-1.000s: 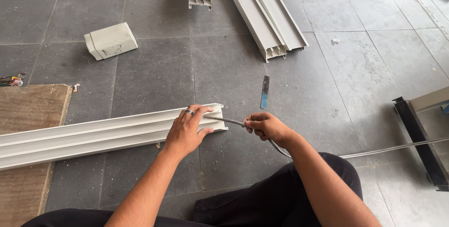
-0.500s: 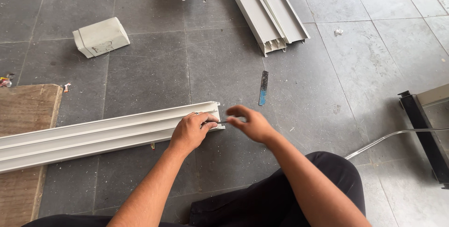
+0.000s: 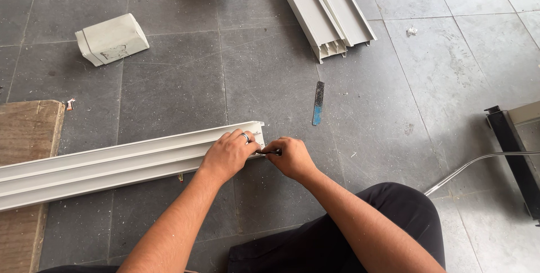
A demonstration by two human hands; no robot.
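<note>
At frame centre, the left hand [image 3: 228,153] clamps the white profile [image 3: 112,166] end; the right hand [image 3: 291,157] pinches what may be a thin strip, feeding it in; next needs steady alignment.

A workshop; white frame profiles [image 3: 326,14] lie on grey floor tiles [image 3: 450,81].
</note>
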